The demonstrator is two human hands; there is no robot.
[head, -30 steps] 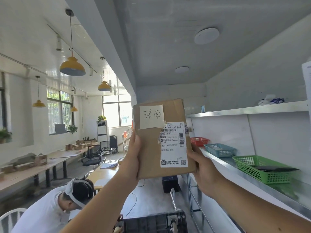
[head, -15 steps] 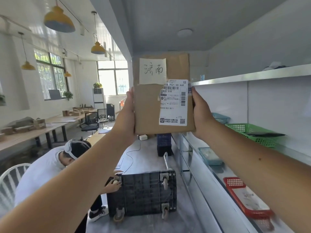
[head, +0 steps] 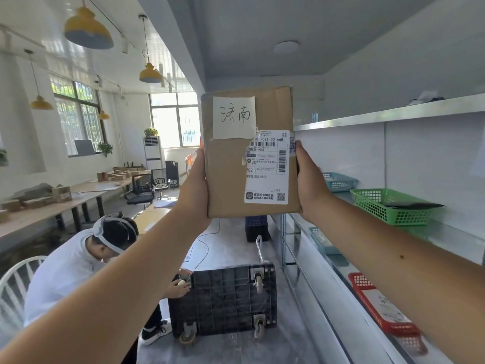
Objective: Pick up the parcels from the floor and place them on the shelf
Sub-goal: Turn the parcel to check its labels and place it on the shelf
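Overhead, a brown parcel [head: 228,177] is held upright between the left hand [head: 193,187] and the right hand [head: 309,183], each clasped on one side edge. It is kept in the air, left of the metal shelf [head: 388,115], which it does not touch.

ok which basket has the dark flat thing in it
The green basket: a dark flat item lies in it. The upper blue basket, lower blue basket and red basket show none.
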